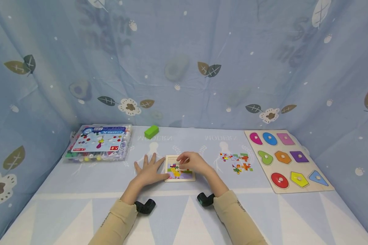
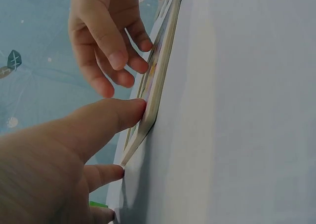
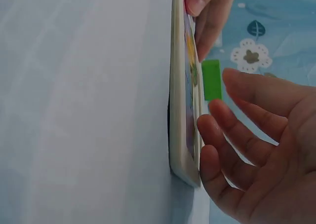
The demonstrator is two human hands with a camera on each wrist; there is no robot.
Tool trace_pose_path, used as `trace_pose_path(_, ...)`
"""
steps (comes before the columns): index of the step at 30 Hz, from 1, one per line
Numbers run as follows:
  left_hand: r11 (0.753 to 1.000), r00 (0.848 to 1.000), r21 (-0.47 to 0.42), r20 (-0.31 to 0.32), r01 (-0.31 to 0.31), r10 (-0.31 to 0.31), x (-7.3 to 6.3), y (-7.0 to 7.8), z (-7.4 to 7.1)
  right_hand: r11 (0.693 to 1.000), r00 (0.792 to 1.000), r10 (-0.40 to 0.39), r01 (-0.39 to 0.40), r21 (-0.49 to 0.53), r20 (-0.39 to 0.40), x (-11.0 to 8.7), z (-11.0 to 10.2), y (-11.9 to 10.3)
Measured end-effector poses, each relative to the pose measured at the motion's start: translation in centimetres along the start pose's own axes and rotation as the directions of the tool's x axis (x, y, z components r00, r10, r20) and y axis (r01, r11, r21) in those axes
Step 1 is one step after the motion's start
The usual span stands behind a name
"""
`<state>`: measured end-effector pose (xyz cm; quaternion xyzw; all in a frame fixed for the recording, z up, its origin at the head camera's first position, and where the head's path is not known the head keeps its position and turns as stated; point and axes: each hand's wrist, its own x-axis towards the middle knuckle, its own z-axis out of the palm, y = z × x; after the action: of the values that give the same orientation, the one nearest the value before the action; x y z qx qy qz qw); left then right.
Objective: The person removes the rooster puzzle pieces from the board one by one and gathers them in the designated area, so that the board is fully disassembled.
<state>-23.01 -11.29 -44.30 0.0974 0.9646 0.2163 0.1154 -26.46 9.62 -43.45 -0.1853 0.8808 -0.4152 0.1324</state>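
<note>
A small jigsaw tray (image 1: 180, 180) with a pale wooden rim lies in front of me, a yellow figure (image 1: 175, 173) showing on the pieces inside it. My left hand (image 1: 148, 172) is flat with fingers spread at the tray's left side, its thumb (image 2: 129, 112) resting on the near left corner of the rim. Over the tray's right half hovers my right hand (image 1: 194, 162), fingers loosely bent. In the right wrist view, the thumb (image 3: 247, 83) stands apart from the fingers, with nothing between them, and the lower fingertips are right at the rim.
Several loose jigsaw pieces (image 1: 236, 166) lie right of the tray. Farther right is a wooden shape board (image 1: 283, 168) with knobbed coloured shapes. A clear box of beads (image 1: 99, 144) stands at the back left, near a green block (image 1: 151, 131). Patterned curtains (image 1: 184, 41) enclose the table.
</note>
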Motion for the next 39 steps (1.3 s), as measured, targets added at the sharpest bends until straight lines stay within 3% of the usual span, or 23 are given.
trace_pose_path(7, 1.0, 1.0, 0.001, 0.003, -0.01, 0.01, 0.1, -0.1, -0.1, 0.987, 0.997, 0.015, -0.002, -0.159, 0.078, 0.6, 0.6, -0.7)
trace_pose_path(14, 1.0, 1.0, 0.004, -0.006, -0.015, 0.015, 0.0, -0.1, -0.1, 0.985, 0.997, 0.028, -0.014, -0.171, 0.077, 0.8, 0.9, -0.9)
trace_pose_path(18, 1.0, 1.0, 0.001, -0.009, -0.015, 0.015, 0.1, -0.2, 0.0, 0.99, 0.998, 0.003, 0.006, -0.14, 0.07, 0.9, 1.0, -0.9)
trace_pose_path(25, 1.0, 1.0, 0.001, -0.006, -0.011, 0.011, 0.2, -0.2, 0.1, 1.0, 0.998, -0.024, 0.023, 0.005, 0.062, 0.8, 1.1, -1.0)
trace_pose_path(30, 1.0, 1.0, -0.001, -0.004, -0.01, 0.01, 0.1, -0.2, 0.1, 0.999, 0.999, -0.04, 0.04, 0.015, 0.026, 0.6, 1.0, -0.8)
trace_pose_path(39, 1.0, 1.0, -0.005, 0.0, -0.001, 0.001, 0.0, -0.1, 0.2, 0.998, 1.0, 0.001, 0.001, 0.064, -0.03, 0.1, -0.2, -0.1)
